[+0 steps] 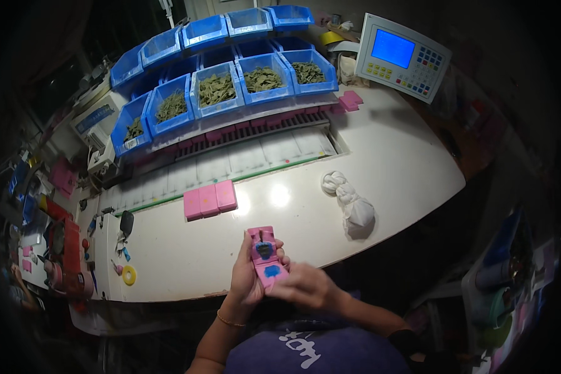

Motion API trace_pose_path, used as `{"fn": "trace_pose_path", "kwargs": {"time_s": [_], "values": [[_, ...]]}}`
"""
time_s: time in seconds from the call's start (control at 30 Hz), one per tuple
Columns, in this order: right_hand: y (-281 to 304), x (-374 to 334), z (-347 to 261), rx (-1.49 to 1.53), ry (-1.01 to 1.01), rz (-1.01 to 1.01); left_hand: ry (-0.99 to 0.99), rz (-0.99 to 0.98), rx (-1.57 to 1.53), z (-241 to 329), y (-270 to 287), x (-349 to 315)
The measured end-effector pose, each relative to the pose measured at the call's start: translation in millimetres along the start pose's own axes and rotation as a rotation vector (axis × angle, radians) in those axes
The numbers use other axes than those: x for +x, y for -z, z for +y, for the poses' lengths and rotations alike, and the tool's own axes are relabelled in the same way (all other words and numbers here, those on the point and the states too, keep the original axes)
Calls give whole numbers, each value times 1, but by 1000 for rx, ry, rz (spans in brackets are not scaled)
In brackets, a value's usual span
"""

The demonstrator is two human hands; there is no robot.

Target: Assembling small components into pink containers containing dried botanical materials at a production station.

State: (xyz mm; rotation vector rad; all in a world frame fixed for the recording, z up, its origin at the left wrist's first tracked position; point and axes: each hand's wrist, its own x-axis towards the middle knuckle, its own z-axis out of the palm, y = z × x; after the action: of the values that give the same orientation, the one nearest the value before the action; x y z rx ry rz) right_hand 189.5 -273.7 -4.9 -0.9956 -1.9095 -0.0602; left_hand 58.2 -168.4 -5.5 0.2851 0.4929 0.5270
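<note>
In my left hand (248, 280) lies a pink two-part mould (257, 236), opened out like a hinged case, with fingers wrapped round its sides. Its upper half has a blue-rimmed hollow with something dark in it; a blue patch marks the lower half. My right hand (306, 288) is at the lower half's right edge, fingers bent and blurred, so its grip does not show. Beyond the hands, three closed pink moulds (210, 200) lie side by side on the white worktop (280, 234).
A knotted white cloth bag (357, 210) rests to the right. Blue bins (217, 90) of greenish leaf-like pieces stand at the back above a slatted rack (255, 127). A control panel (405, 57) with a blue screen is back right. Yellow tape (129, 275) lies left.
</note>
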Motion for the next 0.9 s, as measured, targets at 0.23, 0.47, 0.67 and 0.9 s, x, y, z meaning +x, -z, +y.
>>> {"fn": "trace_pose_path", "kwargs": {"time_s": [0.23, 0.47, 0.67, 0.9], "values": [[19, 0, 0, 177, -254, 24, -358, 203, 531, -5, -5, -5], [29, 42, 31, -186, -193, -80, -613, 216, 905, -15, -2, -9], [23, 35, 39, -88, -120, -98, -684, 168, 1039, -17, 0, -10], [24, 22, 42, 161, -312, -83, -607, 83, 1197, -4, 7, -6]]}}
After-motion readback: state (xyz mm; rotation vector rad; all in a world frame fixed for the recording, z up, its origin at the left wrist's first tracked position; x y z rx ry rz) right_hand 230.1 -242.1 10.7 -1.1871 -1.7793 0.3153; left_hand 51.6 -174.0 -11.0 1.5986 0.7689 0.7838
